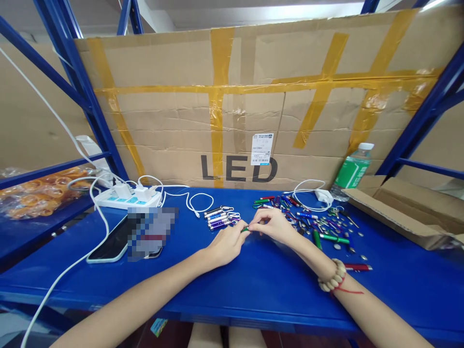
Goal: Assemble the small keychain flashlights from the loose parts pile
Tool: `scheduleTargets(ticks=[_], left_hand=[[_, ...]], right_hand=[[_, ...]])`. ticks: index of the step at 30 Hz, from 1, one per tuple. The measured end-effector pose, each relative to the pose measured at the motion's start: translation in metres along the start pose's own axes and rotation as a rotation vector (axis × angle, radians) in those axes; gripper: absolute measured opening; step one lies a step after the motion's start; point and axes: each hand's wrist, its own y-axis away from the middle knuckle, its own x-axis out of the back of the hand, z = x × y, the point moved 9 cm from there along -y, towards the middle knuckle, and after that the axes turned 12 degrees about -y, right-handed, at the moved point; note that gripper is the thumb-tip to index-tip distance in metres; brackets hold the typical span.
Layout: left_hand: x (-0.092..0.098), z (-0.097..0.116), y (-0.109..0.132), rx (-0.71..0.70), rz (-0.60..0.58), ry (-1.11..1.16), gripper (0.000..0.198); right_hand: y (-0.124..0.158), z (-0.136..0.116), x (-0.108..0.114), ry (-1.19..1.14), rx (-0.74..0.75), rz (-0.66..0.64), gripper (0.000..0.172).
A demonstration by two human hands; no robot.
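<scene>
My left hand (226,245) and my right hand (272,225) meet over the blue table (253,285). Together they pinch a small green keychain flashlight (245,229) between their fingertips. Both hands have their fingers closed on it. Just behind my left hand lies a small row of finished purple and silver flashlights (220,218). A loose pile of flashlight parts (319,222) in green, red, blue and silver, with button batteries, spreads out to the right of my right hand. My right wrist wears a bead bracelet (331,278).
A phone (110,241) lies at the left near a white power strip (125,198) with chargers and cables. A green water bottle (353,171) and an open cardboard box (402,208) stand at the right. A taped cardboard sheet (253,106) marked LED forms the back wall.
</scene>
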Motion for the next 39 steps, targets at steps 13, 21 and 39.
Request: scheduleTargets(ticks=[13, 21, 39], left_hand=[[0.011, 0.007, 0.0, -0.021, 0.039, -0.205, 0.018], [0.012, 0.012, 0.0, -0.112, 0.062, -0.041, 0.017], [0.008, 0.008, 0.002, -0.178, 0.057, -0.112, 0.006]], right_hand=[[0.006, 0.036, -0.005, -0.157, -0.375, -0.058, 0.04], [0.01, 0.03, -0.005, -0.242, -0.455, -0.065, 0.036], [0.012, 0.03, -0.01, -0.184, -0.431, 0.002, 0.035]])
